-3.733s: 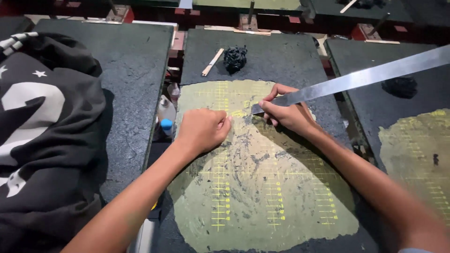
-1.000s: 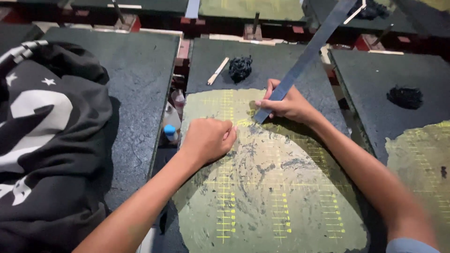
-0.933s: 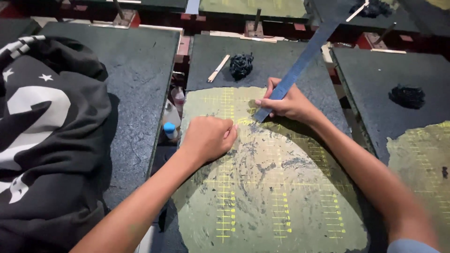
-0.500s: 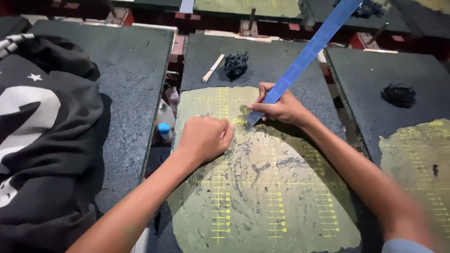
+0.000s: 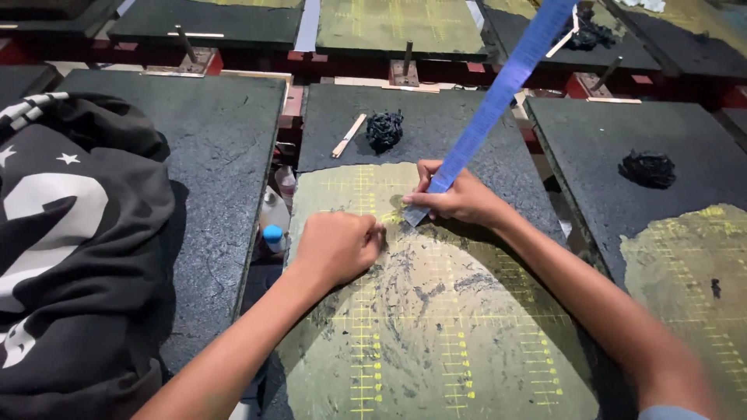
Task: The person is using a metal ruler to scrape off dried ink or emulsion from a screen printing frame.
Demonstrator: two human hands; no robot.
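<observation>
My right hand (image 5: 459,198) grips the lower end of a long metal ruler (image 5: 498,101), which slants up and to the right; its tip touches the olive-green board (image 5: 436,327) marked with yellow grid lines. My left hand (image 5: 338,245) is closed into a fist and presses on that same board, just left of the ruler's tip. The board's surface is scraped and mottled, with dark residue around both hands.
A black garment with white print (image 5: 70,249) lies on the dark board at left. A black clump (image 5: 384,130) and a wooden stick (image 5: 348,135) sit beyond the hands. Small bottles (image 5: 272,225) stand in the gap. Another black clump (image 5: 647,168) lies on the right board.
The ruler has swung from nearly flat and pointing right to steeply raised. My right hand has shifted slightly left with its tip. My left hand has stayed pressed on the board.
</observation>
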